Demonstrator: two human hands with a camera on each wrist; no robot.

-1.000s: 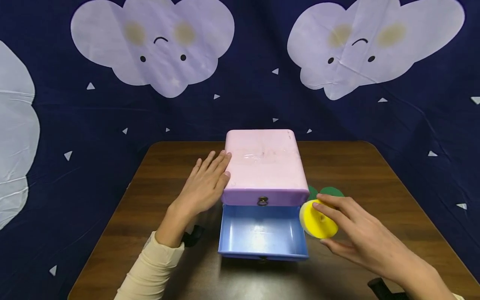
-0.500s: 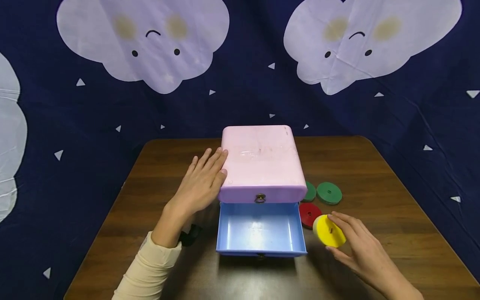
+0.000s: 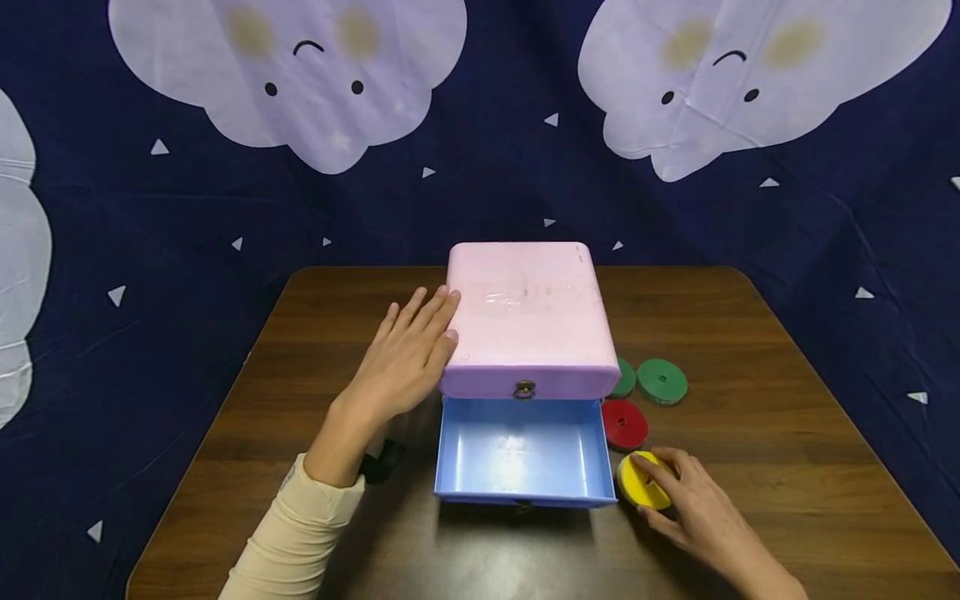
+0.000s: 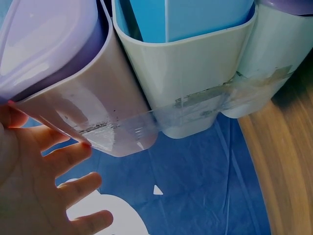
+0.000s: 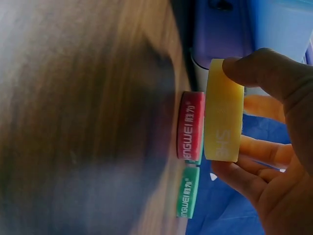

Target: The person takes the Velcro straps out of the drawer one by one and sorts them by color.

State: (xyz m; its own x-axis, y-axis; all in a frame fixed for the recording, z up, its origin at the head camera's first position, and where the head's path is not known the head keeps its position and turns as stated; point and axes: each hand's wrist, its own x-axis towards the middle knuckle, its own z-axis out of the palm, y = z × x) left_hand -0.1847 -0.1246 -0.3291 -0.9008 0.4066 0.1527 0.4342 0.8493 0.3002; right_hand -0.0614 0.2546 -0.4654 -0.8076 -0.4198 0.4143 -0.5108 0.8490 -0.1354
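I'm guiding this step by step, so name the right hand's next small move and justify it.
Probably lower the yellow roll onto the table near the red roll: the right hand holds it just above the surface, and the red and green rolls already lie flat there.

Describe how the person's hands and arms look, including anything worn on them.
The left hand is bare, with no glove or ring visible; a plain, wrinkled cream sleeve covers that forearm. A small black piece shows beside it, too unclear to identify. The right hand is also gloveless, and no sleeve shows on that arm within view.
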